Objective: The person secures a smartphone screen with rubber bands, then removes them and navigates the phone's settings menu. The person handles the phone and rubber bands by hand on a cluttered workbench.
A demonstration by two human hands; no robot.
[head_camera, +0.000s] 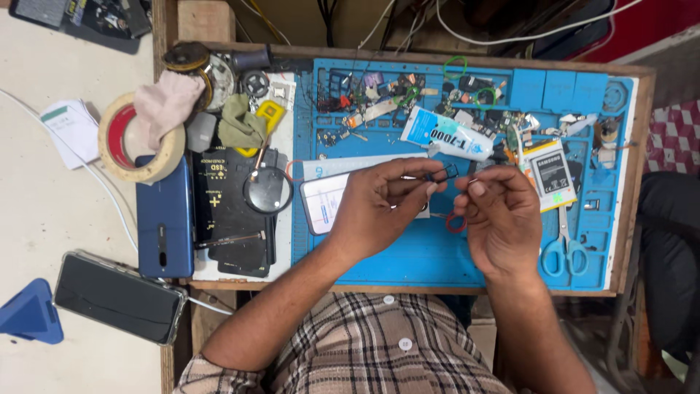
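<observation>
Pinching a small dark tray (446, 172) in the left hand (379, 204), its grip narrow on it above the blue mat (408, 255), the person held a thin pin in the right hand (499, 215). Steadying both wrists on the bench probably helped alignment.

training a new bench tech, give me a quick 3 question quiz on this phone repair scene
1. True or false: the scissors lie on the blue mat near the right hand.
2. What does the left hand hold at its fingertips? A) a small dark tray-like frame B) a tape roll C) a magnifier
3. Which thing lies under the left hand?

Key:
1. True
2. A, the small dark frame
3. A phone with a white face
</observation>
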